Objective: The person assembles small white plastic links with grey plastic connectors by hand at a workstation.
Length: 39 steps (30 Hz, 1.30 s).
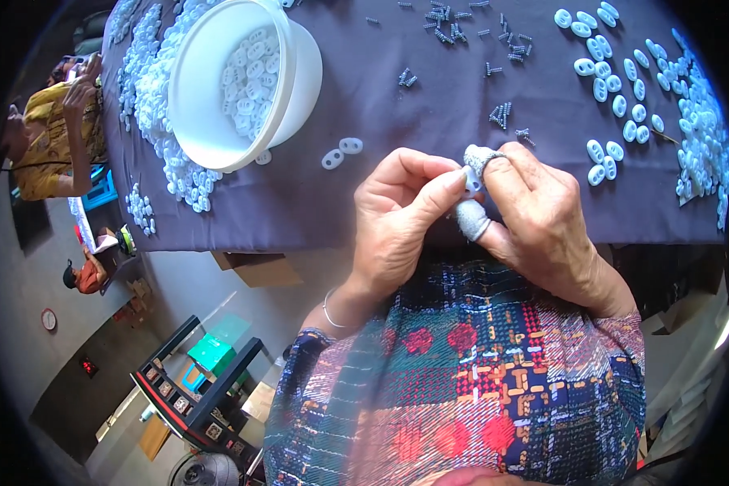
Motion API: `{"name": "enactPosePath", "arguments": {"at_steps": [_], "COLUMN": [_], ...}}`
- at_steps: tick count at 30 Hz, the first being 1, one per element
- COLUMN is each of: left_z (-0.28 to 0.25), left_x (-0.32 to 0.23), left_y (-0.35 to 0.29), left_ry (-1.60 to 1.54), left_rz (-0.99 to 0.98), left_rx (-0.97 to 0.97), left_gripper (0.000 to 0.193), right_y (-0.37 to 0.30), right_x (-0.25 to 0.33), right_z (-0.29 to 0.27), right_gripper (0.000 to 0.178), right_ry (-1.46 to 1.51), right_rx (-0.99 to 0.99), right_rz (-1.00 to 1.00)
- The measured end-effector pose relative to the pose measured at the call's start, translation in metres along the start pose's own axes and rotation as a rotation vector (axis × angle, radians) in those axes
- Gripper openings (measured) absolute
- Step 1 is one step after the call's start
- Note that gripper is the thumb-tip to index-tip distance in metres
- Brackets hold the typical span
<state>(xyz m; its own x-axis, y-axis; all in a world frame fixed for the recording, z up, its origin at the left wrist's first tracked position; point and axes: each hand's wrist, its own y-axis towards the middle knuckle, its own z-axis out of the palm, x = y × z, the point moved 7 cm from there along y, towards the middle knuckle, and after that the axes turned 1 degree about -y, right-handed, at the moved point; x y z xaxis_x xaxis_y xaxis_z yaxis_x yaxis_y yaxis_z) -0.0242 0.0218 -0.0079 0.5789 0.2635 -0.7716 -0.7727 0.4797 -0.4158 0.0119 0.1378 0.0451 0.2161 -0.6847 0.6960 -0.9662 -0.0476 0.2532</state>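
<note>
My left hand (395, 212) and my right hand (543, 212) meet at the table's near edge. Between their fingertips is a small oval white plastic piece with two holes (472, 181), resembling a cord lock. The left thumb and forefinger pinch its left side. Grey cloth finger covers (471, 220) wrap the right thumb and forefinger, which close on the piece from the right and hide part of it. Just beyond the hands lie small metal springs (500, 115). Two loose oval pieces (342, 153) rest to the left of my left hand.
A white tub (304, 89) holding many oval pieces lies tipped toward me at the left, beside a heap of small white parts (155, 97). More ovals (599, 69) and another heap (705, 138) cover the right side. People sit farther off at left.
</note>
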Motion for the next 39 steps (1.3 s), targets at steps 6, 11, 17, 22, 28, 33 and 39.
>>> {"name": "enactPosePath", "arguments": {"at_steps": [6,11,17,22,28,33,39], "left_z": [-0.003,-0.005,-0.005,-0.002,-0.001,-0.003,0.0], "left_x": [0.0,0.001,-0.001,-0.004,-0.005,-0.006,-0.007], "left_y": [-0.002,-0.005,-0.005,-0.006,-0.009,-0.009,-0.005], "left_ry": [0.03,0.168,0.24,0.263,0.355,0.352,0.341], "left_rz": [-0.055,-0.052,-0.017,-0.046,0.013,0.052,-0.048], "left_rx": [-0.005,-0.012,-0.051,-0.037,-0.052,-0.07,-0.003], "left_gripper": [0.012,0.014,0.014,0.014,0.015,0.016,0.015], "right_y": [-0.001,-0.002,-0.001,-0.002,-0.003,-0.003,-0.002], "right_x": [-0.006,-0.006,-0.008,-0.01,-0.012,-0.014,-0.016], "right_z": [0.002,0.003,0.006,0.007,0.012,0.015,0.013], "right_gripper": [0.027,0.026,0.024,0.022,0.022,0.024,0.028], "right_ry": [0.054,0.042,0.002,0.041,0.084,0.091,0.088], "right_rx": [0.008,0.036,0.069,0.033,0.012,-0.018,-0.022], "right_rz": [-0.013,-0.012,-0.021,-0.028,-0.06,-0.096,-0.101]}}
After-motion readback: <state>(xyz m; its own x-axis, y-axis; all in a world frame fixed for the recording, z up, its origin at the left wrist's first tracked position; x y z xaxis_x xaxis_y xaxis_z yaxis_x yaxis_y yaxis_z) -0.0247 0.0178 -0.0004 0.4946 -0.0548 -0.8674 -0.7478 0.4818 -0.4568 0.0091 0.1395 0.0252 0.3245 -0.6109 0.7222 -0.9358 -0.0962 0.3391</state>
